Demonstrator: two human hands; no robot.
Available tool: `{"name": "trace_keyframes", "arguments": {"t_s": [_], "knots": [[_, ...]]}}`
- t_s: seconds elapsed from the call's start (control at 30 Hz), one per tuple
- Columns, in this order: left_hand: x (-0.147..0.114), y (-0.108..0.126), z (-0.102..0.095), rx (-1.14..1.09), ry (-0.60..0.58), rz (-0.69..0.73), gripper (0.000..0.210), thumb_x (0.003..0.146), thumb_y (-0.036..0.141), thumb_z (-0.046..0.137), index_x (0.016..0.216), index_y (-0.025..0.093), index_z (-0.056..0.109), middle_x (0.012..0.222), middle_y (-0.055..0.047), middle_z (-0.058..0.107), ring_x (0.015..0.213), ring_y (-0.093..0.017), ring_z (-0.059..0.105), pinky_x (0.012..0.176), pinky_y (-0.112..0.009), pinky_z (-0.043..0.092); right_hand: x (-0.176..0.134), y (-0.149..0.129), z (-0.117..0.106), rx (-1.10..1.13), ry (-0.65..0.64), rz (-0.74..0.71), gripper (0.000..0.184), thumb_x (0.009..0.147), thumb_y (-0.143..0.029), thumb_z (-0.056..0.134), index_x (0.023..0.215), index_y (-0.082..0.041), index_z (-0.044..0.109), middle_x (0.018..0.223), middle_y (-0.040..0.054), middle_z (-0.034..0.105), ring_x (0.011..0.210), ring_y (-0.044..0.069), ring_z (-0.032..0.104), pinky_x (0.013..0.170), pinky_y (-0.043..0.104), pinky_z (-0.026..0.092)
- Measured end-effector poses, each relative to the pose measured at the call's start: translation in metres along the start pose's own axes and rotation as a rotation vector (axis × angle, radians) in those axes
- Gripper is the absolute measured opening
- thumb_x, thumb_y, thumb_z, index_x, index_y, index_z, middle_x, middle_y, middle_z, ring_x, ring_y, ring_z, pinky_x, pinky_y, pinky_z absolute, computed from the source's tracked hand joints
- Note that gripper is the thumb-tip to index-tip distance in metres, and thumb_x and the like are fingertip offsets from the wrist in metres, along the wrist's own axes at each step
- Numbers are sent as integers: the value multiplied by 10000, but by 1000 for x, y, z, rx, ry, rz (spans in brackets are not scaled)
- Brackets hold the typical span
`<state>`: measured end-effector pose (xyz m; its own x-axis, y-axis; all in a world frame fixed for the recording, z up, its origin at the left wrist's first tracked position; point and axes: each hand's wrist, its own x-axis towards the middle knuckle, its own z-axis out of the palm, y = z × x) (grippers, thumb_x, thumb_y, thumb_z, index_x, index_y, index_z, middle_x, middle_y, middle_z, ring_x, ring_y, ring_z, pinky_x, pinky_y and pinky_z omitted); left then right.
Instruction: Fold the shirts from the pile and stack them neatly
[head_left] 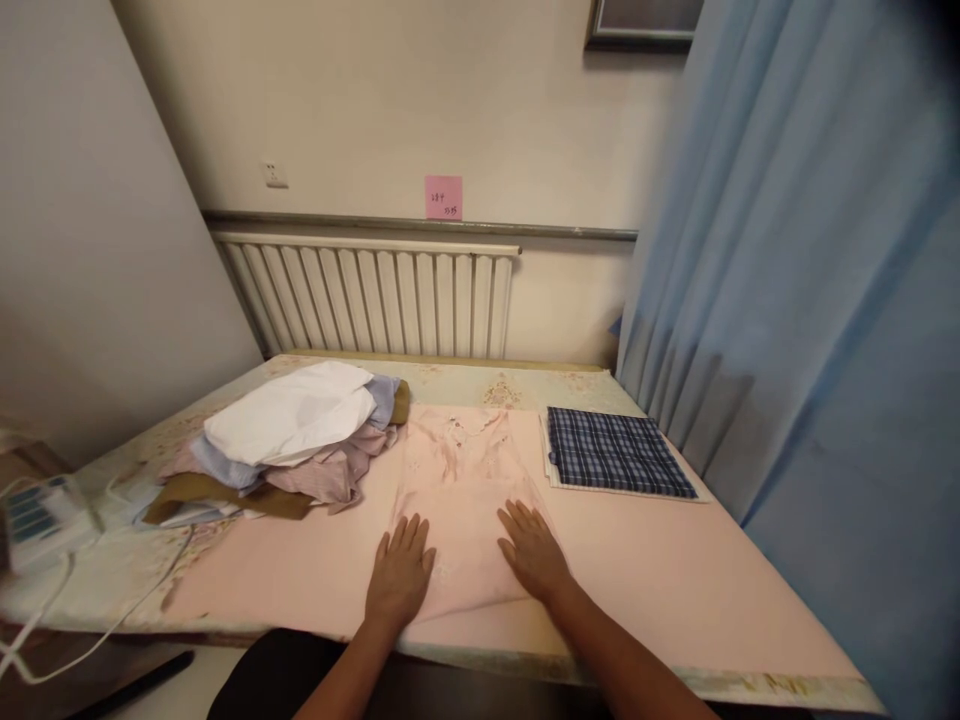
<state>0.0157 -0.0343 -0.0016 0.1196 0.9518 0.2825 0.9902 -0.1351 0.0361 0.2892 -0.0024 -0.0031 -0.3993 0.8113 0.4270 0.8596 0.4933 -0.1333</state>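
Observation:
A pale pink buttoned garment (469, 520) lies spread on a pink cloth (645, 580), its collar end away from me. Flat against its left edge rests my left hand (400, 570), the fingers stretched forward. My right hand (534, 550) presses flat on the right side of the garment, fingers spread. Neither hand grips anything. To the right sits a folded dark blue plaid garment (619, 450) on top of a lighter folded piece. On the left is a heap of loose clothes, with a white garment (296, 410) uppermost.
A floral cloth (499, 385) covers the table under the pink one. A blue curtain (757, 300) hangs along the right edge. Behind the table runs a white radiator (375, 300). At far left, a white device (49, 520) stands with cables (112, 625) trailing over the edge.

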Motion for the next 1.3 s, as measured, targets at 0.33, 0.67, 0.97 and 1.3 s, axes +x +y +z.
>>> {"name": "trace_keyframes", "arguments": {"t_s": [0.33, 0.67, 0.97, 1.3], "knots": [[2, -2, 5, 4, 39, 1, 481, 929, 357, 339, 1360, 194, 477, 1443, -81, 450, 1356, -260, 360, 1091, -481, 275, -1, -1, 2, 17, 45, 18, 425, 943, -338, 447, 1351, -222, 481, 1432, 75, 450, 1349, 230, 358, 1109, 441, 265], [2, 1, 1, 11, 34, -9, 481, 931, 347, 340, 1364, 185, 473, 1445, -79, 447, 1355, -253, 362, 1095, -472, 268, -1, -3, -3, 24, 60, 32, 417, 941, -324, 446, 1344, -224, 492, 1415, 74, 472, 1340, 226, 374, 1107, 434, 280], [3, 2, -2, 11, 29, -7, 474, 928, 338, 347, 1359, 194, 479, 1437, -81, 458, 1352, -249, 366, 1093, -464, 265, 1, -4, -7, 39, 32, 52, 414, 941, -330, 444, 1337, -223, 498, 1418, 74, 468, 1341, 226, 373, 1103, 437, 287], [2, 0, -1, -12, 35, -6, 480, 922, 340, 344, 1355, 189, 488, 1437, -86, 457, 1354, -259, 362, 1092, -484, 264, 1, -5, -7, 16, 50, 32, 413, 934, -318, 449, 1335, -230, 501, 1406, 70, 483, 1334, 220, 385, 1101, 429, 286]]}}
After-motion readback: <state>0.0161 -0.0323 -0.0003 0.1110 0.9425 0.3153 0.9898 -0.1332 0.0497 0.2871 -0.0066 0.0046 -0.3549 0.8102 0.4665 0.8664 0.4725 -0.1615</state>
